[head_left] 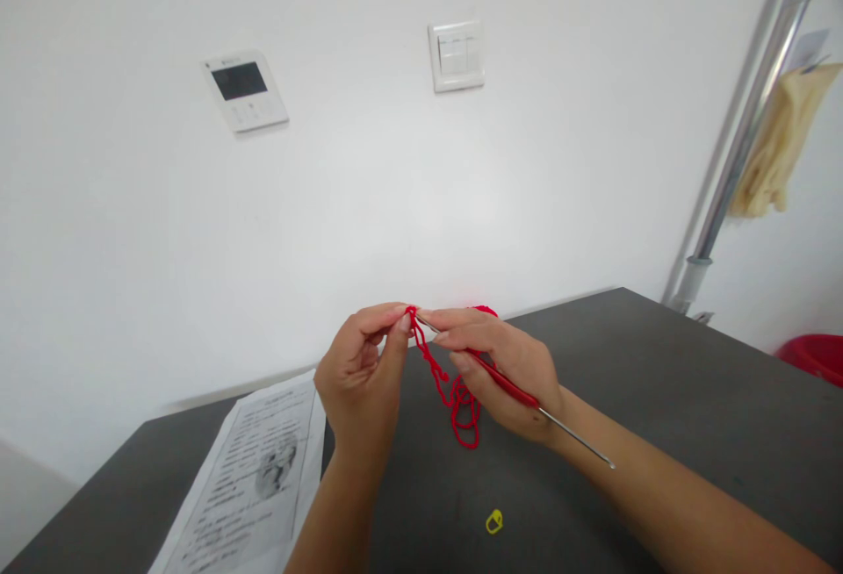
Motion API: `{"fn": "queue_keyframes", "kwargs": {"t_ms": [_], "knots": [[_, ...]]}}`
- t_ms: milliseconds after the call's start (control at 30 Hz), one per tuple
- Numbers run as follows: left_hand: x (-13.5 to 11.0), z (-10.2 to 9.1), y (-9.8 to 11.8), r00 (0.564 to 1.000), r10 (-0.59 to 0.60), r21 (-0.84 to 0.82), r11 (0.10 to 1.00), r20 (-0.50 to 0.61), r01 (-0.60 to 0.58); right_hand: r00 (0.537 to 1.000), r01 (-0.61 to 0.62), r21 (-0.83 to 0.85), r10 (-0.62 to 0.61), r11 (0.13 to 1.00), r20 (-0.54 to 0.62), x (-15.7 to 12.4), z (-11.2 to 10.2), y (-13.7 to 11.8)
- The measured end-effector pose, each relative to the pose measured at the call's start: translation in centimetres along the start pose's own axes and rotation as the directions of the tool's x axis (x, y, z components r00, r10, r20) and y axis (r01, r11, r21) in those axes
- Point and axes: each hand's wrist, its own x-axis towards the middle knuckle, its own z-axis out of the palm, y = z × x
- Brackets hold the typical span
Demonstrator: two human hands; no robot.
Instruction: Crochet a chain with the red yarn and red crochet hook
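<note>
My left hand point(361, 372) pinches a small bit of red yarn point(464, 412) between thumb and forefinger, raised above the table. From that pinch the yarn hangs down in loose strands and lies in loops on the tabletop, partly behind my right hand point(510, 372). My right hand is closed round a crochet hook point(504, 378) with a red grip and metal shafts at both ends. One end of the hook meets the yarn at my left fingertips; whether it passes through a loop is too small to tell. The other end points down to the right.
A yellow stitch marker point(493, 521) lies on the dark table point(593, 355) near the front. A printed sheet point(243, 486) lies at the left. Behind stands a white wall with a switch point(457, 56) and a panel point(243, 91). A metal pole point(751, 135) and a red tub point(817, 355) are at the right.
</note>
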Motion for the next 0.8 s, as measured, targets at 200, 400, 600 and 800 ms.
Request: {"fn": "queue_keyframes", "kwargs": {"t_ms": [200, 400, 600, 800], "knots": [[-0.4, 0.4, -0.1, 0.995, -0.024, 0.006, 1.0, -0.101, 0.025, 1.0, 0.029, 0.002, -0.029, 1.0, -0.006, -0.1, 0.0, 0.0], [-0.4, 0.4, -0.1, 0.995, 0.004, -0.004, 1.0, -0.103, -0.004, 1.0, 0.025, 0.023, -0.025, 0.999, 0.001, -0.2, -0.1, -0.2], [-0.3, 0.1, 0.4, 1.0, 0.011, 0.014, 1.0, -0.015, -0.011, 0.999, 0.016, 0.026, -0.015, 1.0, -0.039, 0.0, -0.2, -0.1], [0.1, -0.1, -0.1, 0.97, -0.204, -0.188, 0.956, 0.134, 0.227, 0.999, 0.037, -0.003, -0.037, 0.999, -0.015, 0.5, -0.9, 0.4]]}}
